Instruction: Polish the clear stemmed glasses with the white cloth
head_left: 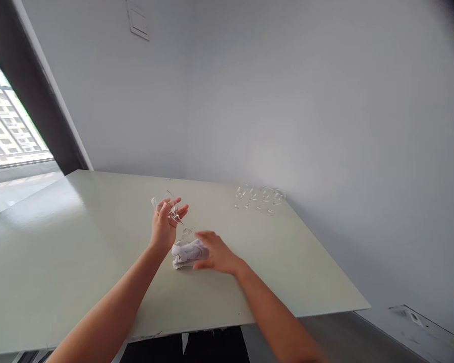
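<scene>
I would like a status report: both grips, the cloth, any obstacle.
Left grip holding clear glassware. Right grip open at bunched white cloth, contact unclear. Clear object just beyond cloth, perhaps in the way.

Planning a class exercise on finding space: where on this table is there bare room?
Bare table stretches left of the left hand, and between the right hand and the stemmed glasses. Crowded: around the cloth near both hands, and among those glasses.
</scene>
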{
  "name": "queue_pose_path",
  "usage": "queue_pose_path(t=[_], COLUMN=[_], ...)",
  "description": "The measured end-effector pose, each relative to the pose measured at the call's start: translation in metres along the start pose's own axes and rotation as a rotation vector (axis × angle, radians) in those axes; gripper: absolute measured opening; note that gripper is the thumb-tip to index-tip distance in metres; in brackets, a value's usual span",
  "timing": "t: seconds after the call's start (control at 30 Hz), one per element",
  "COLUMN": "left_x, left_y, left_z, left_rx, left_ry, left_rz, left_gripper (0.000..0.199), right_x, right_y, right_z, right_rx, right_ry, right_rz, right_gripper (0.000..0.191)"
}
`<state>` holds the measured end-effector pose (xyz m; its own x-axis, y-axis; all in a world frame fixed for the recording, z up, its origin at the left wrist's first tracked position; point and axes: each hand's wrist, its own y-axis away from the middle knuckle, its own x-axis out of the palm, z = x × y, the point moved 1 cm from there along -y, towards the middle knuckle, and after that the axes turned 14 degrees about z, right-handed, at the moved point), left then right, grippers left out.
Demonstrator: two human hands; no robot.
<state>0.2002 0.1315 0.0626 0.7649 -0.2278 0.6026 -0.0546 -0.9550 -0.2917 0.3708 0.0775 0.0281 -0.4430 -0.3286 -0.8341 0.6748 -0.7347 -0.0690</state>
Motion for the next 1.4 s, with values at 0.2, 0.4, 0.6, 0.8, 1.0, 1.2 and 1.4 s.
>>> queue_pose_path(t=[0.2,0.4,0.6,0.8,1.0,1.2,1.4], left_x=[0.023,0.023,0.003,-0.004,-0.005,-0.004,-0.010], left_y=[0.024,0.031,0.027,0.025,0.021,0.021,0.018], left_z=[0.026,0.036,0.055,0.068,0.063,0.063,0.068], left_rx=[-0.019,-0.046,-0.286,-0.383,-0.406,-0.428,-0.443], left_ry=[-0.323,-0.514,-0.652,-0.707,-0.754,-0.771,-0.621], left_rz=[0.233,0.388,0.360,0.275,0.250,0.248,0.183], left_gripper=[0.046,0.070,0.046,0.031,0.026,0.023,0.023], right_x=[-0.033,-0.015,-0.045,-0.087,-0.098,-0.103,-0.096], right_y=[-0.007,-0.021,0.023,0.090,0.107,0.103,0.108], right_z=[0.014,-0.007,-0.091,-0.164,-0.197,-0.208,-0.185], right_rx=[0.178,0.256,0.631,0.913,1.069,1.097,1.094], right_ry=[-0.163,-0.261,-0.326,-0.236,-0.201,-0.190,-0.201], right_rz=[-0.227,-0.270,-0.714,-0.872,-0.900,-0.895,-0.926], right_gripper=[0.027,0.020,0.031,0.034,0.031,0.028,0.040])
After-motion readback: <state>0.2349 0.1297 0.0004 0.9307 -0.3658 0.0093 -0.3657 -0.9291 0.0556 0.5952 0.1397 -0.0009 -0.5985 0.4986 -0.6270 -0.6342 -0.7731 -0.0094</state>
